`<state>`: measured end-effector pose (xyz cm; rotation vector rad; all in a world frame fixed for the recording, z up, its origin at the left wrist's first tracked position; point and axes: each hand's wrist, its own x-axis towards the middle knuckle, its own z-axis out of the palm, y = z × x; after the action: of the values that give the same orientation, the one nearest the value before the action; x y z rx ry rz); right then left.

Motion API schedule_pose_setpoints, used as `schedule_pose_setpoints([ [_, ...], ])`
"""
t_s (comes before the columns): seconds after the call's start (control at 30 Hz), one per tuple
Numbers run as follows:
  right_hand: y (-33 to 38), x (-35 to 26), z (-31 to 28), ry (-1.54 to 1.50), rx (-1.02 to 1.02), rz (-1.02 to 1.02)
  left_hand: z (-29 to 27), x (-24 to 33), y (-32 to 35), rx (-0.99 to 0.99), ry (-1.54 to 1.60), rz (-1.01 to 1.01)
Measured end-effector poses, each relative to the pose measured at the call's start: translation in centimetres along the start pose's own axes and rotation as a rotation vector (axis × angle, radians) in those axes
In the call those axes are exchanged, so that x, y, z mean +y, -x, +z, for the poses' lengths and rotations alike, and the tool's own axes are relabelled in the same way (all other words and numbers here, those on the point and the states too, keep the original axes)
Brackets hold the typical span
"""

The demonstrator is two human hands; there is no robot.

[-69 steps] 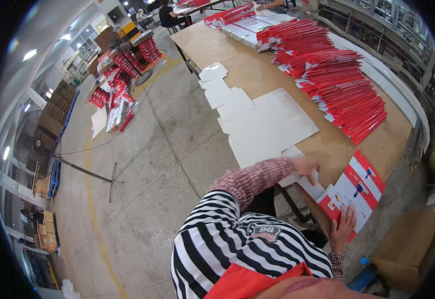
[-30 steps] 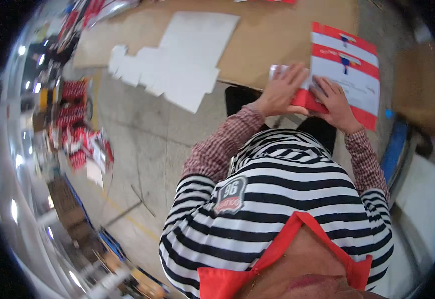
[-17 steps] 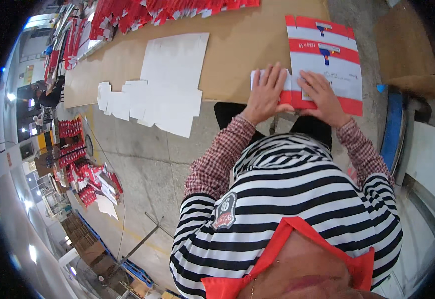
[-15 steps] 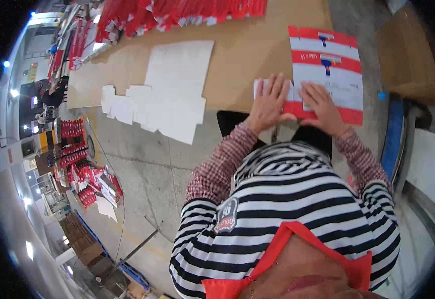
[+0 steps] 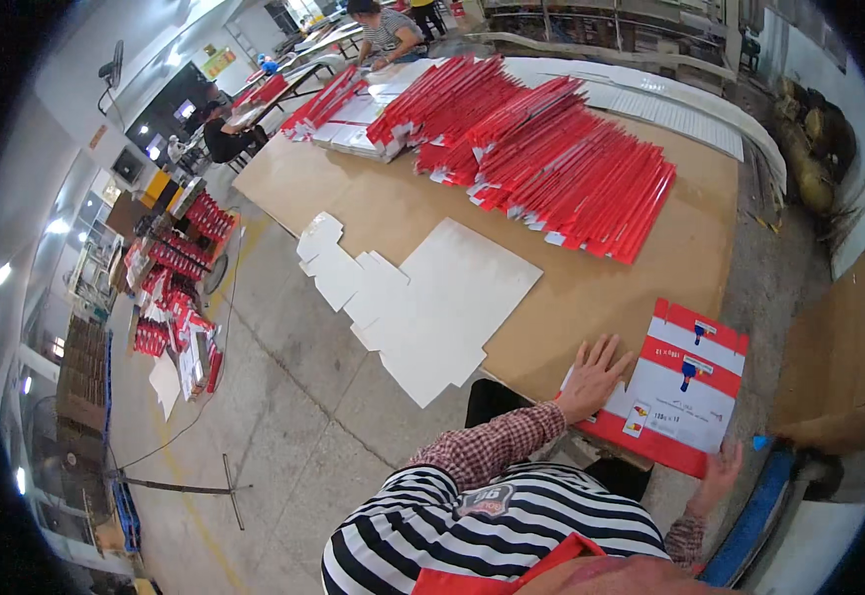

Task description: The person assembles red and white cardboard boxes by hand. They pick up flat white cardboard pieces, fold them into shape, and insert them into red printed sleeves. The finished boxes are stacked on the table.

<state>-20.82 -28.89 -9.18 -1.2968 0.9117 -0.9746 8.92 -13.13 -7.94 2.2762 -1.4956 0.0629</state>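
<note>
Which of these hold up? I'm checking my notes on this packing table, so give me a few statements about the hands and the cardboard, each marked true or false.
1. The left hand lies flat on the left edge of the red and white carton. True.
2. The right hand is up on the row of red cartons. False: it holds the near right edge of the red and white carton.
3. White flat blanks lie on the table, left of the hands. True.
4. The red and white carton is folded into a standing box. False: it lies flat, overhanging the table's corner.
</note>
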Motion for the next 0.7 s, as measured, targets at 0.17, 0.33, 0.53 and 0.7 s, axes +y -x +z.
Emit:
schedule_pose_setpoints([
  [0.17, 2.6, -0.7, 6.9, -0.503, 0.009, 0.273, 2.2, 3.1, -0.8, 0.144, 0.239, -0.126],
  [0.33, 1.0, -1.9, 9.1, 0.076, -0.226, 0.177, -0.6, 7.6, -0.3, 0.296, 0.737, -0.154],
  [0.53, -9.2, -8.5, -0.6, 0.176, -0.669, 0.274, -9.4, -5.2, 8.6, 0.433, 0.344, -0.372],
  [0.7, -25.2, -4.6, 4.6, 0.411, -0.664, 0.071, -15.6, -11.2, 18.4, 0.079, -0.224, -0.59],
])
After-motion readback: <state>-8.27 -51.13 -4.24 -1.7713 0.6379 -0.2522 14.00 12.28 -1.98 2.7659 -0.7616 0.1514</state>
